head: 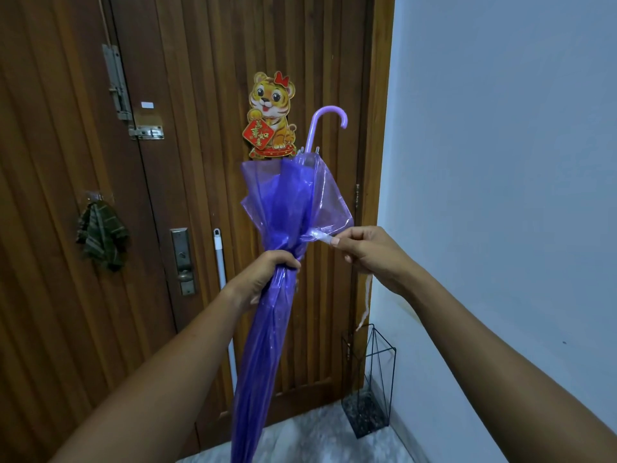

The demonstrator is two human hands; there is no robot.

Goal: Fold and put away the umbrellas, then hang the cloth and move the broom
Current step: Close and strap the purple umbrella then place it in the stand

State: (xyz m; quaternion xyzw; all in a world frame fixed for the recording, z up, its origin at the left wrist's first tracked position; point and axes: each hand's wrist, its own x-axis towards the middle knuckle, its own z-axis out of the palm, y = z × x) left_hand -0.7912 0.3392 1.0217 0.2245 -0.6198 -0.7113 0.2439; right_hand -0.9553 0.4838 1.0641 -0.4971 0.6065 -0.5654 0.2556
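A translucent purple umbrella (283,202) stands upright in front of me, collapsed, its curved lilac handle at the top. My left hand (267,279) grips the gathered canopy around its middle. My right hand (367,252) pinches the umbrella's pale closing strap (320,236) and pulls it out to the right. The canopy above my left hand still flares loose. A dark checked cloth (101,235) hangs from a hook on the wooden door. A white broom handle (222,279) leans against the door behind the umbrella; its lower part is hidden.
A black wire umbrella stand (369,385) sits on the floor in the corner by the blue-white wall (500,162). The wooden door (200,95) carries a tiger decoration (272,115), a latch and a lock plate.
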